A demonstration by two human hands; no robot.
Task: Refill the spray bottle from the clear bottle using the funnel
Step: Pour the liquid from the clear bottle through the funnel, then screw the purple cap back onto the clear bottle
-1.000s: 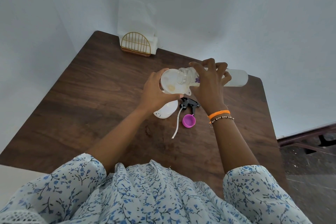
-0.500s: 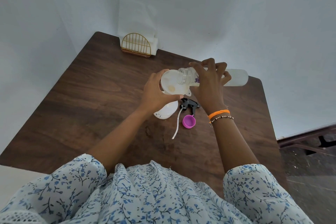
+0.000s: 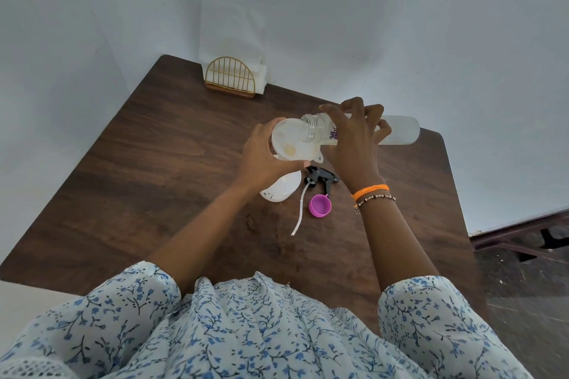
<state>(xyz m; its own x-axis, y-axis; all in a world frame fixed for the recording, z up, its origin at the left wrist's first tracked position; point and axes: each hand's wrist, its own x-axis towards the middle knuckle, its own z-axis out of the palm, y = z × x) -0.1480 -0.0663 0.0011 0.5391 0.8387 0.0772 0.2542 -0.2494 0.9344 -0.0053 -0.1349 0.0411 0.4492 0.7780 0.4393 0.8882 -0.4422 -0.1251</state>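
Clear bottle (image 3: 397,130) tipped sideways, funnel (image 3: 292,144) white

counter (image 3: 129,181): dark wood, we see it set into a corner of pale walls | far edge: gold wire napkin holder (image 3: 230,78) with white napkins | middle: black spray head (image 3: 320,179) with white dip tube, purple cap (image 3: 320,205) just beside it, white bottle base (image 3: 281,189) near both

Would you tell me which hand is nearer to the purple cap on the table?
Right. The right hand is raised above the purple cap; the left hand lies further left.
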